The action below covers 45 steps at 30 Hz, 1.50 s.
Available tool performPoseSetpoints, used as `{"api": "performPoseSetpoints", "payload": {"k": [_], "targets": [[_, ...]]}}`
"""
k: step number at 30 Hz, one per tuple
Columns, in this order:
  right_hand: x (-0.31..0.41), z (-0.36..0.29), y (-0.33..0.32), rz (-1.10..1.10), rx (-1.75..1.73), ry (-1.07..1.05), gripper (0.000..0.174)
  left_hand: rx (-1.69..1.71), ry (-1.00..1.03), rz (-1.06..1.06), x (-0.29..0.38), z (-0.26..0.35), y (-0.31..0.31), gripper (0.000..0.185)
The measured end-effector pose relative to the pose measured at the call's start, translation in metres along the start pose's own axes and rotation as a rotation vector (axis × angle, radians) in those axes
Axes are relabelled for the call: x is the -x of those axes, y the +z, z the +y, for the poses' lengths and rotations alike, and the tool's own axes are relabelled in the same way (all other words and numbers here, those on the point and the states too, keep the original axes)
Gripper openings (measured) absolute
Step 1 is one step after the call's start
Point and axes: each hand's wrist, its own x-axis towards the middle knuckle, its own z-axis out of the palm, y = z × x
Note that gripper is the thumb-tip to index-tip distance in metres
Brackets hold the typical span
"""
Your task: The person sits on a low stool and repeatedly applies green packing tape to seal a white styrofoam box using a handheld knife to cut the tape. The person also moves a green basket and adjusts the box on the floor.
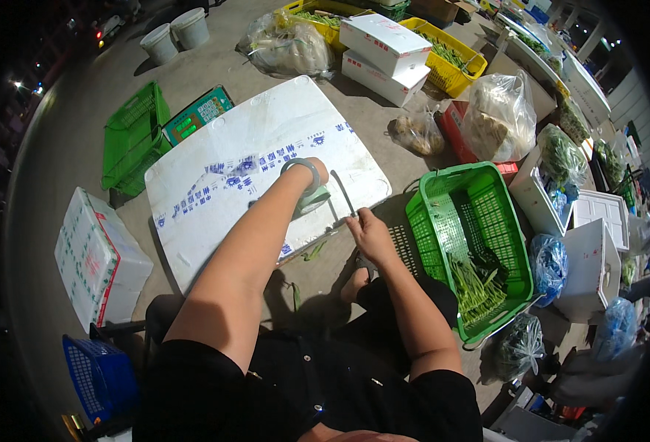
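Note:
My left hand (315, 168), with a pale bangle at the wrist, reaches over a white foam box lid (269, 121) printed in blue. Its fingers are turned away from the camera, so any grip there is hidden. A pale green rounded object (315, 200), perhaps a roll of tape, sits on the lid just below that wrist. Near the lid's front edge, my right hand (373, 235) pinches the lower end of a thin dark strip (343, 189). The strip's upper end rises close to the left hand; whether they touch is unclear.
To the right stands a green crate (432, 215) holding leafy greens (477, 290). A digital scale (198, 116) and another green crate (136, 135) lie beyond the lid. At left are a foam box (98, 265) and a blue basket (101, 378). White cartons (385, 47) are stacked ahead.

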Motion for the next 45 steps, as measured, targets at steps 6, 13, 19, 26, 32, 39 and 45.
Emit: {"api": "performPoseSetpoints", "payload": {"k": [6,13,19,26,32,39,45], "targets": [[0.014,0.002,0.02,-0.003,0.234,-0.001,0.028,-0.061,0.076,0.02,-0.007,-0.005,0.009,0.033],[0.02,0.013,0.026,-0.012,0.226,0.009,0.027,-0.072,0.084,0.018,0.011,0.009,0.001,0.03],[0.021,0.015,0.027,-0.019,0.267,0.008,0.026,-0.105,0.013,0.004,0.007,0.013,0.003,0.031],[0.022,0.043,0.037,0.028,0.225,-0.038,0.026,-0.286,0.075,-0.018,0.02,-0.036,0.0,0.031],[0.001,0.013,0.031,0.103,-0.302,-0.133,0.017,0.195,0.127,0.137,0.051,-0.122,0.019,0.037],[-0.087,-0.026,-0.008,0.137,-1.336,0.097,0.028,1.245,0.12,0.234,0.169,-0.17,0.061,0.019],[-0.131,-0.009,0.012,-0.068,-1.058,0.331,0.032,1.755,-0.03,0.336,0.212,-0.226,0.12,0.014]]}}
